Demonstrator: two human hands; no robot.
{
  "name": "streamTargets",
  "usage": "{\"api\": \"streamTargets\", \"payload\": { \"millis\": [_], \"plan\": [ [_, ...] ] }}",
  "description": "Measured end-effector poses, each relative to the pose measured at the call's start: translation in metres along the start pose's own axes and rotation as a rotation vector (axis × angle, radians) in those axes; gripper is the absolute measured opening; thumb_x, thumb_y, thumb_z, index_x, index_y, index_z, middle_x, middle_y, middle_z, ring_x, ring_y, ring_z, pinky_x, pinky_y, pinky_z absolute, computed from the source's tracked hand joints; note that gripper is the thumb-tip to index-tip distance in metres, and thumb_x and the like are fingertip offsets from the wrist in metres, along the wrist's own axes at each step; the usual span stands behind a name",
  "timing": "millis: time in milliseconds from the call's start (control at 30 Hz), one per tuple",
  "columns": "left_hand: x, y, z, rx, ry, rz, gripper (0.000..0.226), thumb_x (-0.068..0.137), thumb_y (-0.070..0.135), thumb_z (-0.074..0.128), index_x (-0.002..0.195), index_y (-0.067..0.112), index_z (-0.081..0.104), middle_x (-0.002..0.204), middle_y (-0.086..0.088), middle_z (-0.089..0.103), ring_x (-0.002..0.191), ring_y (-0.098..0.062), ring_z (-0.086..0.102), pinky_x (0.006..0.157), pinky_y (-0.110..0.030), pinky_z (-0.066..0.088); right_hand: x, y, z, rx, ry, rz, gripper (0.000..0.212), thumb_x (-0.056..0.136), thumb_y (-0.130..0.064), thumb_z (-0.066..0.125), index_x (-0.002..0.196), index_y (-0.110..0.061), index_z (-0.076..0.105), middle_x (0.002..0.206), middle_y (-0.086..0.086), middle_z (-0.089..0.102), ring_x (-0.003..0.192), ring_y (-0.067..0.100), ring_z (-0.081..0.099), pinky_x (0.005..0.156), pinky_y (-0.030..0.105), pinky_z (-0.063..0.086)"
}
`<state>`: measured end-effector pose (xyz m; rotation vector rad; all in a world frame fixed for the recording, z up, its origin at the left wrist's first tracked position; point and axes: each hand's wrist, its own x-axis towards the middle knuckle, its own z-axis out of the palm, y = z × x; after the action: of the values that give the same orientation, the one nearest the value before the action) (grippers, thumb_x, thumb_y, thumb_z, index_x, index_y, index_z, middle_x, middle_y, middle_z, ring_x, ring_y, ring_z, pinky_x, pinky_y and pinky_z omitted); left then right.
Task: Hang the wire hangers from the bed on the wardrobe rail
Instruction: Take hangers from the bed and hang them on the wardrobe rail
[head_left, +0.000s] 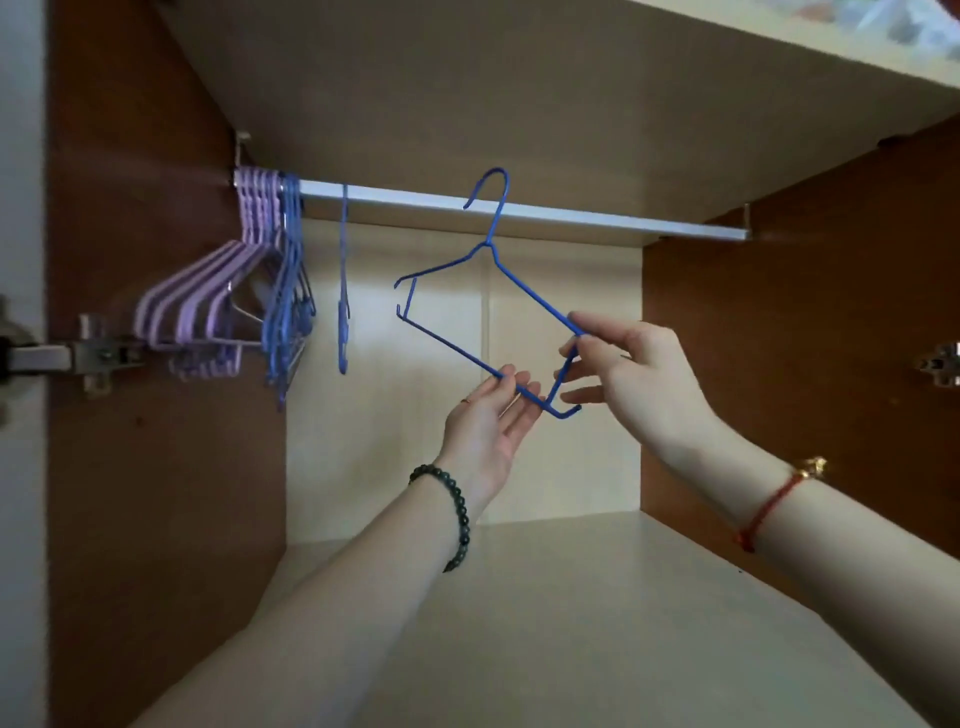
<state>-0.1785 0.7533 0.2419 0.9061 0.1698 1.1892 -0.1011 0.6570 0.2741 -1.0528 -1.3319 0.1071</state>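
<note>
One blue hanger in right fingers; more hangers on wardrobe rail.

From my remote feed, an open wardrobe fills the view. Reddish-brown side walls frame a pale cream back panel, with a pale shelf below and a pale board overhead. A metal hinge sits on the left wall, a second hinge at the right edge. Light is soft and dim.

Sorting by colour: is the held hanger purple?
No: the hanger the right hand pinches is blue; purple hangers hang on the rail.
</note>
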Motion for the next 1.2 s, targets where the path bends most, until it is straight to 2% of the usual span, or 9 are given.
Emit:
{"api": "streamTargets", "payload": {
  "millis": [100,167,300,500,667,767,933,1033,1200],
  "plan": [
    [0.023,0.030,-0.010,0.029,0.028,0.038,0.010,0.095,0.005,0.045,0.093,0.005,0.054,0.083,-0.004,0.059,0.073,-0.011,0.059,0.058,-0.023,0.052,0.024,-0.010,0.032,-0.010,-0.024,-0.041,0.028,0.091,-0.003,0.036,0.105,-0.010,0.058,0.074,0.002,0.052,0.077,0.021,0.054,0.070,0.037,0.055],
    [0.038,0.047,-0.015,0.036,0.038,0.056,0.011,0.095,0.005,0.044,0.103,0.002,0.052,0.083,-0.004,0.060,0.073,-0.011,0.060,0.056,-0.019,0.054,0.039,-0.016,0.051,-0.034,-0.035,-0.062,0.027,0.088,-0.001,0.033,0.102,0.012,0.053,0.075,0.013,0.047,0.071,0.024,0.050,0.077,0.051,0.050],
    [0.058,0.077,-0.019,-0.013,0.072,0.073,0.013,0.094,0.002,0.044,0.087,0.000,0.055,0.059,-0.003,0.065,0.064,-0.011,0.060,0.050,-0.017,0.055,0.062,-0.031,0.077,-0.057,-0.081,-0.090,0.033,0.088,-0.001,0.030,0.113,0.015,0.046,0.085,0.017,0.047,0.067,0.025,0.050,0.078,0.048,0.048],
    [0.078,0.094,-0.028,-0.097,0.142,0.115,0.023,0.096,0.000,0.040,0.075,0.001,0.051,0.051,-0.004,0.062,0.066,-0.011,0.054,0.064,-0.014,0.046,0.088,-0.037,0.097,-0.134,-0.173,-0.038,0.037,0.091,-0.008,0.032,0.121,0.000,0.051,0.120,0.021,0.058,0.111,0.036,0.052,0.099,0.046,0.043],
    [0.079,0.090,-0.044,-0.114,0.216,0.147,0.025,0.096,-0.001,0.039,0.073,0.002,0.049,0.068,-0.008,0.056,0.070,-0.013,0.054,0.079,-0.014,0.045,0.084,-0.035,0.110,-0.070,-0.326,0.071,0.036,0.095,-0.012,0.028,0.126,-0.010,0.047,0.096,0.012,0.048,0.086,0.027,0.049,0.064,0.031,0.042],
    [0.074,0.083,-0.051,-0.125,0.224,0.167,0.024,0.097,0.003,0.039,0.075,0.002,0.050,0.075,-0.009,0.055,0.073,-0.014,0.056,0.089,-0.020,0.047,0.076,-0.027,0.109,-0.048,-0.389,0.117,0.036,0.098,-0.025,0.028,0.131,-0.022,0.043,0.097,0.005,0.050,0.095,0.028,0.054,0.073,0.033,0.045],
    [0.060,0.063,-0.051,-0.129,0.237,0.045,0.030,0.099,0.016,0.030,0.089,0.000,0.054,0.083,-0.011,0.060,0.074,-0.019,0.059,0.081,-0.029,0.047,0.064,-0.010,0.078,-0.052,-0.368,0.153,0.034,0.097,-0.030,0.031,0.126,-0.020,0.046,0.116,0.009,0.053,0.095,0.022,0.053,0.089,0.039,0.048],
    [0.052,0.042,-0.036,-0.012,0.204,-0.051,0.028,0.096,0.015,0.031,0.101,0.004,0.056,0.085,-0.006,0.063,0.075,-0.017,0.058,0.077,-0.030,0.048,0.054,-0.004,0.045,-0.024,-0.289,0.163,0.035,0.097,-0.027,0.034,0.130,-0.020,0.044,0.111,0.007,0.054,0.090,0.020,0.052,0.086,0.038,0.048],
    [0.040,-0.005,0.019,0.205,0.031,-0.136,0.027,0.095,0.019,0.035,0.088,0.013,0.060,0.086,0.000,0.064,0.073,-0.015,0.057,0.068,-0.026,0.048,0.032,0.000,-0.030,-0.083,-0.115,0.162,0.033,0.097,-0.023,0.035,0.127,-0.014,0.048,0.103,0.007,0.058,0.088,0.020,0.056,0.075,0.032,0.051]
  ]
}}
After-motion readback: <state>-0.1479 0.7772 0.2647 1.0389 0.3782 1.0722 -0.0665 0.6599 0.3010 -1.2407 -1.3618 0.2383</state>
